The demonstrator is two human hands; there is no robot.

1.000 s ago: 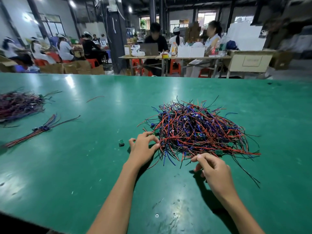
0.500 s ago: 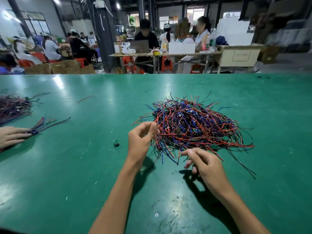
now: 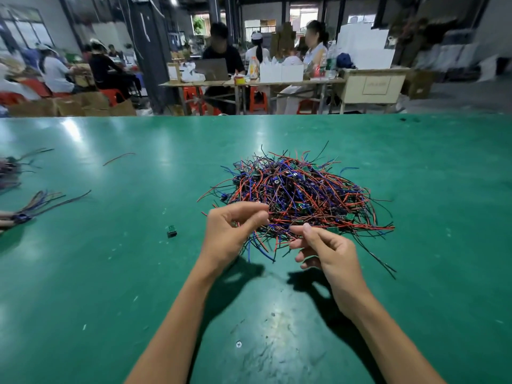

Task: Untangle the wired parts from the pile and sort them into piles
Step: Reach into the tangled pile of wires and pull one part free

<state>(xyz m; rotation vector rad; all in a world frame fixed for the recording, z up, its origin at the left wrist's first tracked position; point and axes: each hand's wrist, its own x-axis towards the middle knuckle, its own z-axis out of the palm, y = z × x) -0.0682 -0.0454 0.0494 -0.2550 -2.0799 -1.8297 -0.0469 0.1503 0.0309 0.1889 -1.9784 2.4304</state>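
Item: tangled pile [image 3: 302,195] of red, blue and black wired parts, heaped on the green table [image 3: 110,273] at centre, just beyond both hands. Left hand [image 3: 231,231]: raised at the pile's near-left edge, thumb and forefinger pinched together on what appear to be thin wires; the exact strand cannot be made out. Right hand [image 3: 327,250]: raised at the near edge, forefinger and thumb extended toward the wires and seemingly closing on a strand, other fingers loosely curled; whether a wire is actually held cannot be told. Sorted stock: a small aligned bundle [image 3: 41,203] lies well apart at far left, with another person's fingers at its near end, and a darker heap [image 3: 8,173] is cut off by the left edge behind it. Loose items: one small green connector [image 3: 171,230] beside the left hand, and one stray red wire [image 3: 119,158] farther back. Step judged in hand: one part being drawn free of the near edge. Handling advice: the pile should be steadied with one hand while a single part is eased out along its own wire; snagged loops should be lifted clear, not yanked, since several neighbours would likely be dragged along. Progress judged early, as most stock is unsorted.
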